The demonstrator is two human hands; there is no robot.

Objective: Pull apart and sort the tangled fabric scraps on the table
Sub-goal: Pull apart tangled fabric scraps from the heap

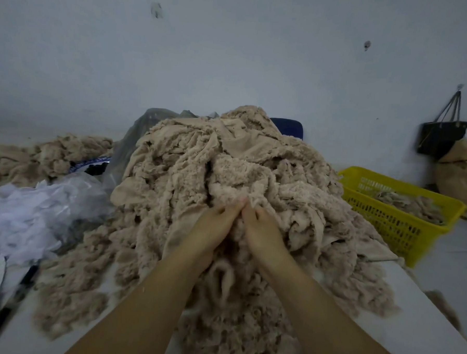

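Note:
A tall heap of tangled beige fleece scraps point(227, 163) covers the middle of the white table point(419, 322). Both my hands reach into its near slope, side by side. My left hand point(210, 227) has its fingers curled and pinches a fuzzy scrap at its fingertips. My right hand point(262, 229) pinches the same tuft of fabric right beside it, fingertips almost touching the left ones. A smaller pile of beige scraps point(47, 153) lies at the far left.
A yellow plastic basket point(403, 226) holding some scraps stands at the right. Crumpled clear and white plastic bags point(36, 209) lie at the left, with a black strap point(6, 308) at the front-left edge. A black bag point(442, 139) hangs on the wall above a beige sack point(459, 175).

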